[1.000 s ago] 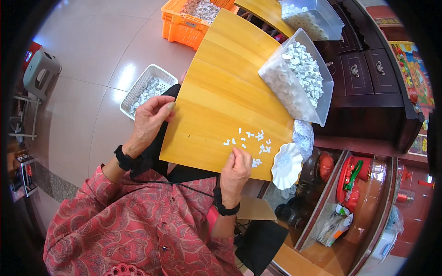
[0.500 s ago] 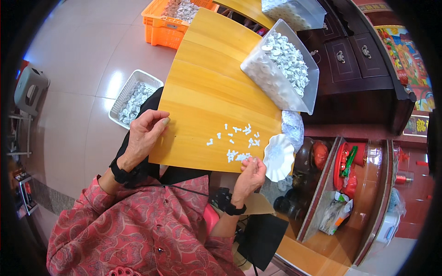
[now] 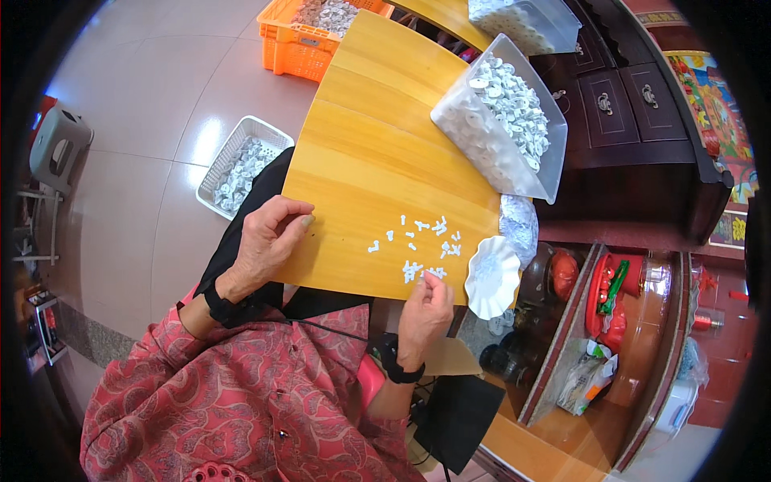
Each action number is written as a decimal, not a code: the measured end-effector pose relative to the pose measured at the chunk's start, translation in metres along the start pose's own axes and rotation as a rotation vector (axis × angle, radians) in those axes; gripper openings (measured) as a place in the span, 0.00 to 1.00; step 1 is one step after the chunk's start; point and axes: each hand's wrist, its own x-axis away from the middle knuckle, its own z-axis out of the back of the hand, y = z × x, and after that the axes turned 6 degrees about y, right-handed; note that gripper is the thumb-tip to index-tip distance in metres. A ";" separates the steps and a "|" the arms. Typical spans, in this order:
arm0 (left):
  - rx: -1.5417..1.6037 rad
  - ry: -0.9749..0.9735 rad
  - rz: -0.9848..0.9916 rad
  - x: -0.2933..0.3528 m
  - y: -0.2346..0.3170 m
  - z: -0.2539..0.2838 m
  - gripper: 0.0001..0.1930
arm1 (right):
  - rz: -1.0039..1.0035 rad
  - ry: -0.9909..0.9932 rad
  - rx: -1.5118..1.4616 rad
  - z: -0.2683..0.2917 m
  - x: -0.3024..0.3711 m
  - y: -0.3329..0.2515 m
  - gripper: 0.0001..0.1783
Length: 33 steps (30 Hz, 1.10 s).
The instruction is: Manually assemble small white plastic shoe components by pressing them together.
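Small white plastic pieces (image 3: 412, 271) lie scattered and heaped near the front edge of the yellow wooden board (image 3: 361, 153). My right hand (image 3: 427, 315) is at the heap, thumb and fingertips pinched together among the pieces. Whatever is between those fingertips is too small to make out. Over the board's left edge is my left hand (image 3: 271, 238), its thumb pressed to the forefinger; nothing can be made out in that pinch. Right of the heap sits a white scalloped dish (image 3: 491, 281), with small pale contents. A clear plastic bag (image 3: 519, 229) of pale bits lies behind the dish.
A translucent bin (image 3: 482, 145) full of white round parts stands on the board's far right. A white basket (image 3: 210, 193) and an orange crate (image 3: 297, 50) rest on the floor at left. Dark drawers (image 3: 606, 104) and an open shelf compartment (image 3: 590, 345) are at right.
The view has shifted a little, so the board and bins sit farther right. My right hand has drawn slightly left, away from the dish. My left hand keeps its pinch at the board's edge.
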 end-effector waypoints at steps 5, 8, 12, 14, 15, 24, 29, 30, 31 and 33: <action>-0.061 -0.009 -0.103 0.001 0.003 -0.003 0.07 | 0.225 -0.117 -0.078 -0.021 0.013 -0.030 0.08; -0.043 -0.020 -0.104 0.000 0.001 -0.003 0.07 | 0.350 -0.136 -0.022 -0.034 0.016 -0.036 0.10; -0.093 -0.038 -0.131 0.000 0.007 -0.001 0.07 | 0.447 -0.163 0.040 -0.036 0.017 -0.035 0.12; -0.148 -0.104 -0.078 0.000 0.009 0.001 0.06 | 0.443 -0.168 -0.006 -0.034 0.014 -0.035 0.12; -0.145 -0.099 -0.086 -0.001 0.011 0.001 0.06 | 0.340 -0.182 -0.083 -0.033 0.012 -0.035 0.12; 0.296 -0.384 0.221 -0.057 0.082 -0.019 0.12 | -0.256 -0.067 -0.649 0.008 -0.055 -0.041 0.17; 0.364 -0.416 0.199 -0.117 0.098 -0.058 0.17 | -0.359 0.003 -0.875 0.017 -0.106 -0.035 0.23; 0.378 -0.396 0.236 -0.132 0.096 -0.070 0.19 | -0.410 -0.006 -0.959 0.020 -0.118 -0.035 0.24; 0.390 -0.371 0.276 -0.147 0.094 -0.079 0.21 | -0.463 -0.023 -1.044 0.019 -0.131 -0.036 0.24; 0.324 -0.353 0.278 -0.172 0.098 -0.096 0.23 | -0.499 -0.045 -1.093 0.017 -0.156 -0.042 0.29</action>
